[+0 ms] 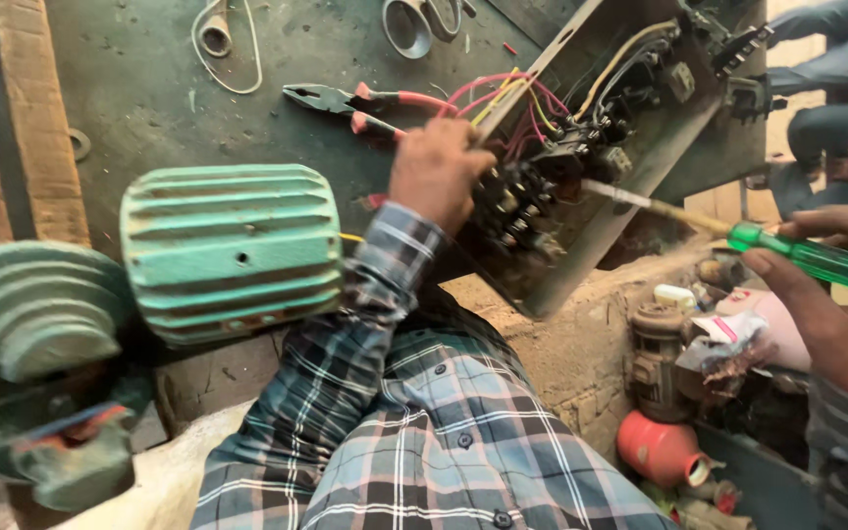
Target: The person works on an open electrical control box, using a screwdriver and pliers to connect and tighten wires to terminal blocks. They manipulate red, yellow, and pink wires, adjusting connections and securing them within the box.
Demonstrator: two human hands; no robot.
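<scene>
Head camera looks down on the dark desk (pixel 149 79), green ribbed motor (pixel 231 250) at its near edge. Propped open beside it, the metal starter box (pixel 640 167) tilts toward me. Left hand (pixel 439 172), arm stretched forward, grip closed on its wiring block to steady it. Right hand (pixel 826 265), grip wrapped round the green-handled screwdriver (pixel 738 234), aims its tip inside.

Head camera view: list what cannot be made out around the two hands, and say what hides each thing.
- Left hand fingertips: hidden behind the wires inside the switch box.
- Screwdriver tip: lost among blurred terminals.
- Right hand: cut off by the right edge; its grip is motion-blurred.
- Pliers handles: ends covered by the left hand.
- Green pulley: cut off by the left edge.
</scene>
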